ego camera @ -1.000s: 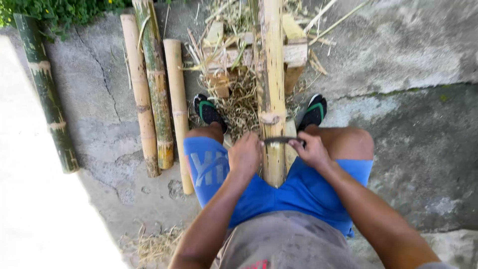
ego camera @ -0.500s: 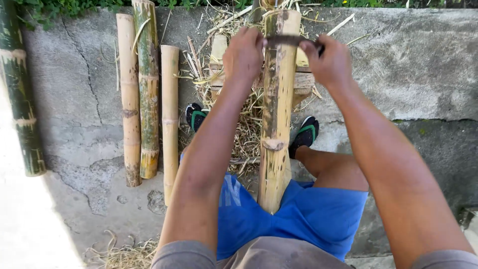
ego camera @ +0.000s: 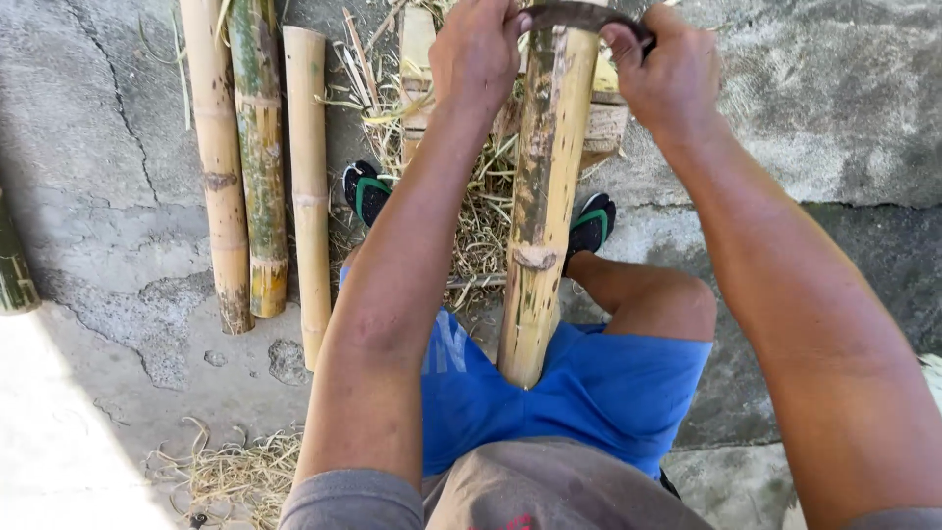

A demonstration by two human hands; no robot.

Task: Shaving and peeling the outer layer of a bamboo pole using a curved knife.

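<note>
Far left of both hands, well apart: three cut bamboo poles (ego camera: 257, 167) lying side by side on cracked concrete ground (ego camera: 108, 196), long axes running away from the person. Shavings pile (ego camera: 231, 476) low left, near the L elbow. L hand (ego camera: 478, 54) fisted tight round the L end of a dark curved blade (ego camera: 587, 16); what grip it has there is hidden under the fingers. Blade sits crosswise atop the bamboo pole (ego camera: 542, 191) between the hands, touching it at the far end. Pole's long axis runs from the lap straight out btwn the feet, under both hands; near end rests on blue shorts (ego camera: 589, 393). Blade thus at right angle to pole axis. R hand (ego camera: 665, 74) closed on blade's R end, fingers wrapped over. Both arms stretched fwd, hands about level, neither clearly nearer the pole. Wooden block (ego camera: 606, 123) props the pole just below R hand. Sandals (ego camera: 365, 188) flank pole.
</note>
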